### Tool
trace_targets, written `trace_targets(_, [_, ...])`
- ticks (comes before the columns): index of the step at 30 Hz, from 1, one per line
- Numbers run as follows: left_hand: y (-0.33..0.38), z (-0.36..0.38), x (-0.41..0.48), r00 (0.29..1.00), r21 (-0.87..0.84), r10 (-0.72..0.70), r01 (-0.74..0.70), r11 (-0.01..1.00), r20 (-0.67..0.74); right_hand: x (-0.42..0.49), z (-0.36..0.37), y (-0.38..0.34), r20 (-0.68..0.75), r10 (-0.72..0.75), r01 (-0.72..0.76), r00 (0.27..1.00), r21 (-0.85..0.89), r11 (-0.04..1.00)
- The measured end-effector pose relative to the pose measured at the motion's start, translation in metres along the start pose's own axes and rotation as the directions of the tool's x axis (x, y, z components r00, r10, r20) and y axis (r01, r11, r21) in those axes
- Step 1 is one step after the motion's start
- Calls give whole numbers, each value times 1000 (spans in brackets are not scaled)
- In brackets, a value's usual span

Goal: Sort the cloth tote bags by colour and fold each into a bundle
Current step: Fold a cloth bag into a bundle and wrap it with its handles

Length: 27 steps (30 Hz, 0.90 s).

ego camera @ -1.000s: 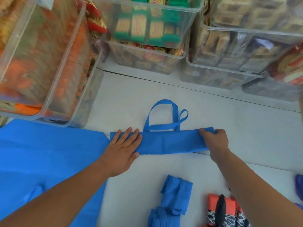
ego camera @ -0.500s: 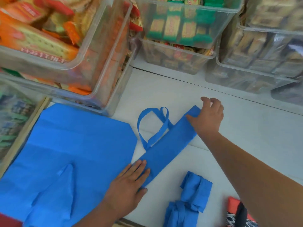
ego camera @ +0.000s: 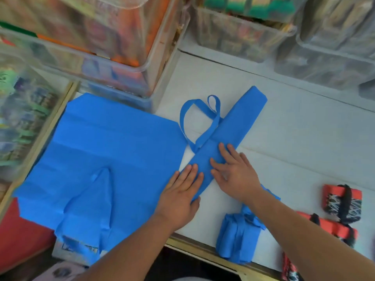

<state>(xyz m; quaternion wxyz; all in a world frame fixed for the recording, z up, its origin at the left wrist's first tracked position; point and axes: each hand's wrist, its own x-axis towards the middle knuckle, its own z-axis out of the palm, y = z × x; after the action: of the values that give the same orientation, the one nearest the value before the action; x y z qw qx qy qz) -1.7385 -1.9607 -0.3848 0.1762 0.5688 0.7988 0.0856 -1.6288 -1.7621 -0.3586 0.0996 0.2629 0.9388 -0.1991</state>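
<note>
A blue tote bag folded into a long narrow strip [ego camera: 239, 126] lies diagonally on the white table [ego camera: 304, 142], its handles [ego camera: 199, 120] looped out to the left. My left hand [ego camera: 180, 191] presses flat on the strip's near end. My right hand [ego camera: 233, 169] lies flat on the strip just beyond it, fingers spread. A second blue tote [ego camera: 101, 159] lies spread flat at the left. Two folded blue bundles [ego camera: 239, 238] sit near the front edge, partly behind my right forearm. Two red and black patterned bundles [ego camera: 343, 201] lie at the right.
Clear plastic bins of packaged snacks [ego camera: 101, 43] stand stacked along the back and left, with more bins [ego camera: 314, 37] at the back right. A red surface [ego camera: 18, 240] shows at the lower left. The table's wooden front edge [ego camera: 203, 248] runs below the bundles.
My right hand left the strip's far end and came down beside my left hand on the near part. The view has shifted closer and to the left.
</note>
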Motion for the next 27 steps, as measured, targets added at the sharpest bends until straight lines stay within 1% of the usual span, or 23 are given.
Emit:
trace_targets(2, [8,-3,2,999,34,1,0,999,-33,4,-11,-8,117,34,-22,993,-100,995])
trace_targets(3, [11,-5,3,999,57,14,-12,998,-46,7,-16,-12,161,43,-23,986,-122,992])
trace_targets(7, [6,-15,1,983,104,130,-117,988,-127,15,-30,-18,288,44,-19,957,-88,996])
trace_targets(9, [-2,-25,-9,976,72,154,-145,987,-153,12,-33,-22,363,19,2,932,-59,998])
trace_targets(12, [-6,-46,-27,988,-106,105,-117,987,-113,-2,-29,-26,447,-30,50,894,-32,998])
trace_targets(13, [-6,-56,-32,988,-162,85,-105,981,-126,-9,-27,-26,458,-66,71,886,7,997])
trace_targets(14, [-6,-67,-35,985,-211,67,-100,972,-159,-17,-24,-25,446,-98,65,889,88,994])
trace_targets(15, [-4,-80,-37,978,-255,39,-91,963,-203,-25,-24,-26,404,-117,38,907,198,979])
trace_targets(16, [0,-95,-36,970,-297,-2,-72,952,-241,-32,-23,-27,325,-114,1,939,328,945])
trace_targets(17, [6,-111,-32,965,-355,-60,-37,934,-256,-38,-19,-28,237,-79,-37,968,448,893])
trace_targets(18, [15,-127,-25,961,-452,-130,5,892,-246,-42,-15,-29,174,-24,-74,985,536,841])
trace_targets(19, [23,-140,-17,958,-585,-204,50,810,-201,-45,-13,-31,150,23,-111,988,609,785])
trace_targets(20, [29,-149,-7,958,-733,-265,100,673,-113,-46,-10,-33,137,59,-137,989,678,722])
trace_targets(21, [32,-153,3,955,-845,-295,145,514,-15,-48,-9,-35,131,99,-163,987,727,667])
trace_targets(22, [31,-152,13,953,-896,-297,179,405,56,-50,-11,-37,124,146,-189,982,755,628])
trace_targets(23, [28,-148,21,954,-904,-279,210,374,106,-51,-17,-41,137,205,-235,969,767,598])
trace_targets(24, [26,-141,29,958,-889,-247,235,393,145,-51,-23,-43,150,267,-281,952,774,567])
trace_targets(27, [21,-114,43,959,-805,-176,282,522,222,-44,-26,-39,186,409,-378,893,803,460])
